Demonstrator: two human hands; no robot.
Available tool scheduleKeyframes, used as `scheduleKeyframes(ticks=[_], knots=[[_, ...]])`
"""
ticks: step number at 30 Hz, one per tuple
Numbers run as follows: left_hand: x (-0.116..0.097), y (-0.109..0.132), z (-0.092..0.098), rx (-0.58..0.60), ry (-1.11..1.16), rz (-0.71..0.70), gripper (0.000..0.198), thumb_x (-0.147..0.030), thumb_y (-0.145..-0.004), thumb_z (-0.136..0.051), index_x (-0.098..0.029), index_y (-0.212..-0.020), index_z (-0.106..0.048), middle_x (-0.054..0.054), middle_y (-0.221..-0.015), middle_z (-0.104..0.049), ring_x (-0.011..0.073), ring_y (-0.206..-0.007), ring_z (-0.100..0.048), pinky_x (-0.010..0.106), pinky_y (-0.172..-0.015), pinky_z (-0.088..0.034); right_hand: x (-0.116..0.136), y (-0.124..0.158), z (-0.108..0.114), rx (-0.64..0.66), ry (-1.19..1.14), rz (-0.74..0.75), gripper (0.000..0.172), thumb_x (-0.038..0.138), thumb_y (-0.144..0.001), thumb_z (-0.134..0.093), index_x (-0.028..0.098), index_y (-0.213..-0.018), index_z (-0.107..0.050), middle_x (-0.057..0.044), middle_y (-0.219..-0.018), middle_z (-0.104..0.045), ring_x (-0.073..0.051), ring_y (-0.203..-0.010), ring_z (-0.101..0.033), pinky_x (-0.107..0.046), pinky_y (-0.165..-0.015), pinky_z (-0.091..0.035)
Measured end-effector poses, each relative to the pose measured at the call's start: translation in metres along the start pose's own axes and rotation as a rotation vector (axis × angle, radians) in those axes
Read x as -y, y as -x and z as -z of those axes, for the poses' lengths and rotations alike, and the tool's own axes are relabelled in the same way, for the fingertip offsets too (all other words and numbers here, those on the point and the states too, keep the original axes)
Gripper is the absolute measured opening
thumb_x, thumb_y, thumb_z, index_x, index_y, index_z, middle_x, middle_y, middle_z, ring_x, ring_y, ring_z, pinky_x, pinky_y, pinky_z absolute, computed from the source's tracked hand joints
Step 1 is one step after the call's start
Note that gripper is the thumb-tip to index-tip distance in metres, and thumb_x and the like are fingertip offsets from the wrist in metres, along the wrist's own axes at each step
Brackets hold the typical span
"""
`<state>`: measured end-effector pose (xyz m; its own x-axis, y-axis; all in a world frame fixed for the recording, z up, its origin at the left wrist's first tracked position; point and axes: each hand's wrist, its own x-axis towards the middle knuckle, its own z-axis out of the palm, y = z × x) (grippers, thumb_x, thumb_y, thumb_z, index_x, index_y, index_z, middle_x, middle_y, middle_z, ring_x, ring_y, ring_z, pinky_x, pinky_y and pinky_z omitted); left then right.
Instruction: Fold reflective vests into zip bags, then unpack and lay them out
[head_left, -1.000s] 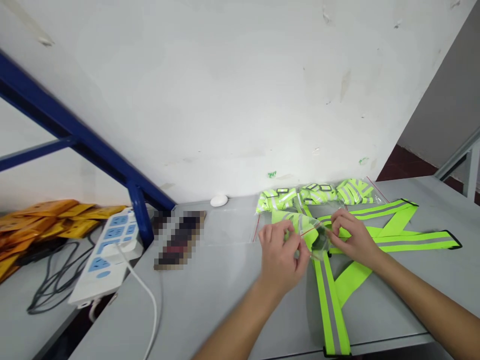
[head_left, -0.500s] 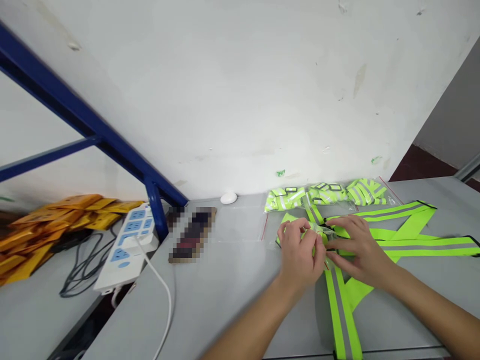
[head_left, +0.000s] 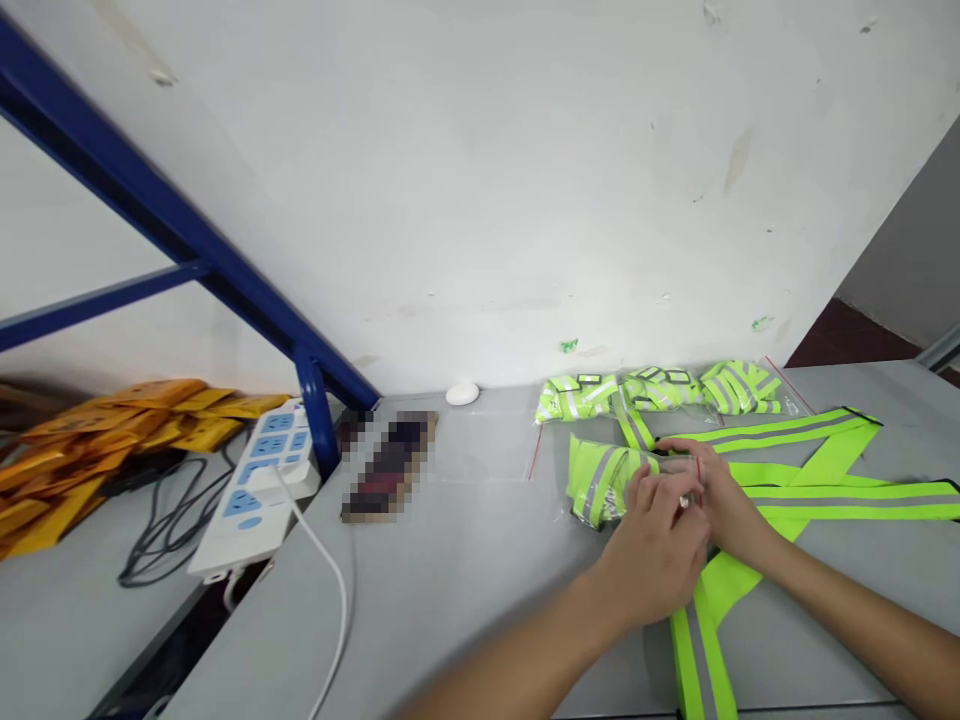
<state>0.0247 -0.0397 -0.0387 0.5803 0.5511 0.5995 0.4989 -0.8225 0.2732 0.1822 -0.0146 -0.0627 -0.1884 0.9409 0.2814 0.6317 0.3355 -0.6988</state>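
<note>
A clear zip bag (head_left: 600, 482) with a folded neon-yellow reflective vest inside lies in front of my hands, its red-lined mouth pointing right. My left hand (head_left: 656, 550) pinches the bag near that red seal line. Behind it, my right hand (head_left: 724, 500) grips the same mouth end from the far side; its fingertips are partly covered by the left hand. Under and beside both hands spreads a loose reflective strap vest (head_left: 832, 495), neon yellow with grey stripes, its bands crossing on the grey table (head_left: 465, 580).
Several bagged vests (head_left: 577, 397) line the wall. Left of them lie a flat clear zip bag (head_left: 480, 450), a white oval object (head_left: 462, 393) and a blurred-out flat object (head_left: 390, 468). A power strip (head_left: 255, 490), blue frame (head_left: 319, 410) and yellow packets (head_left: 112, 430) stand further left.
The bag with the folded vest has come out from under my left hand into view. My left hand has shifted right and nearer, onto the red-lined mouth, meeting my right hand.
</note>
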Motion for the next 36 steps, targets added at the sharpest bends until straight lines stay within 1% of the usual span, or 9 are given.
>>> scheduleKeyframes(ticks=[3,8,11,14,18,20,23,27,36], knots=[[0.002,-0.001,0.001,-0.011,0.047,-0.080,0.008,-0.018,-0.085,-0.047,-0.020,-0.083,-0.055,0.010,-0.111,-0.058,0.0212,-0.102,-0.052,0.045,-0.107,-0.034,0.009,0.000,0.002,-0.014,-0.050,-0.049,0.025,0.028,-0.079,-0.055,0.024,-0.101,-0.066,-0.011,-0.125,-0.056,-0.033,-0.118,-0.048,-0.056,-0.098,-0.038],[0.023,0.000,0.013,-0.348,0.069,0.037,0.010,-0.021,-0.085,-0.049,-0.021,-0.095,-0.050,0.010,-0.110,-0.049,0.0223,-0.108,-0.050,0.050,-0.106,-0.034,0.028,0.004,0.010,0.013,-0.014,0.113,0.024,0.033,-0.075,-0.066,0.022,-0.096,-0.063,-0.011,-0.127,-0.050,-0.034,-0.118,-0.047,-0.053,-0.096,-0.042],[0.049,0.002,0.023,-0.541,0.068,0.251,0.024,-0.025,-0.087,-0.051,-0.021,-0.110,-0.045,0.011,-0.114,-0.043,0.0238,-0.113,-0.046,0.046,-0.099,-0.040,0.033,0.005,0.018,0.021,0.054,0.175,0.019,0.033,-0.077,-0.067,0.023,-0.093,-0.062,-0.011,-0.127,-0.050,-0.032,-0.114,-0.050,-0.050,-0.093,-0.046],[0.075,0.001,0.027,-0.625,0.285,0.683,0.028,-0.042,-0.092,-0.044,-0.021,-0.110,-0.044,0.010,-0.112,-0.049,0.0212,-0.102,-0.052,0.038,-0.089,-0.045,0.031,0.004,0.027,0.046,0.059,0.288,0.016,0.028,-0.083,-0.063,0.024,-0.097,-0.058,-0.011,-0.127,-0.049,-0.029,-0.116,-0.051,-0.046,-0.093,-0.050],[0.092,0.000,0.022,-0.384,0.602,1.093,0.057,-0.066,-0.091,-0.024,-0.020,-0.077,-0.055,0.004,-0.076,-0.060,0.0189,-0.071,-0.056,0.031,-0.068,-0.046,0.026,0.004,0.027,0.069,0.068,0.380,0.015,0.026,-0.086,-0.059,0.025,-0.101,-0.056,-0.011,-0.133,-0.044,-0.028,-0.123,-0.048,-0.044,-0.095,-0.050],[0.091,-0.001,0.018,-0.333,0.616,1.095,0.063,-0.072,-0.088,-0.025,-0.020,-0.065,-0.053,0.003,-0.065,-0.057,0.0186,-0.065,-0.054,0.030,-0.063,-0.044,0.023,0.003,0.024,0.014,0.115,0.369,0.021,0.031,-0.083,-0.064,0.025,-0.102,-0.057,-0.012,-0.135,-0.044,-0.032,-0.122,-0.049,-0.050,-0.094,-0.050],[0.082,-0.003,0.013,-0.453,0.651,1.022,0.062,-0.073,-0.086,-0.031,-0.021,-0.058,-0.047,0.001,-0.059,-0.054,0.0164,-0.060,-0.051,0.029,-0.061,-0.042,0.019,0.001,0.018,-0.057,0.191,0.319,0.049,0.039,-0.074,-0.073,0.025,-0.117,-0.055,-0.016,-0.142,-0.041,-0.039,-0.122,-0.049,-0.063,-0.101,-0.038],[0.066,-0.008,0.013,-0.558,0.757,0.920,0.059,-0.070,-0.087,-0.035,-0.021,-0.056,-0.046,0.001,-0.062,-0.057,0.0152,-0.060,-0.054,0.028,-0.061,-0.044,0.017,0.001,0.014,0.030,0.100,0.188,0.094,0.039,-0.066,-0.078,0.028,-0.144,-0.027,-0.014,-0.137,-0.049,-0.038,-0.125,-0.048,-0.068,-0.109,-0.023],[0.065,-0.004,0.022,-0.540,0.649,0.735,0.055,-0.067,-0.090,-0.031,-0.020,-0.078,-0.056,0.003,-0.075,-0.059,0.0173,-0.071,-0.055,0.029,-0.069,-0.045,0.026,0.007,0.019,-0.001,-0.283,0.068,0.058,0.031,-0.071,-0.073,0.027,-0.124,-0.048,-0.010,-0.131,-0.047,-0.030,-0.111,-0.059,-0.040,-0.085,-0.056]])
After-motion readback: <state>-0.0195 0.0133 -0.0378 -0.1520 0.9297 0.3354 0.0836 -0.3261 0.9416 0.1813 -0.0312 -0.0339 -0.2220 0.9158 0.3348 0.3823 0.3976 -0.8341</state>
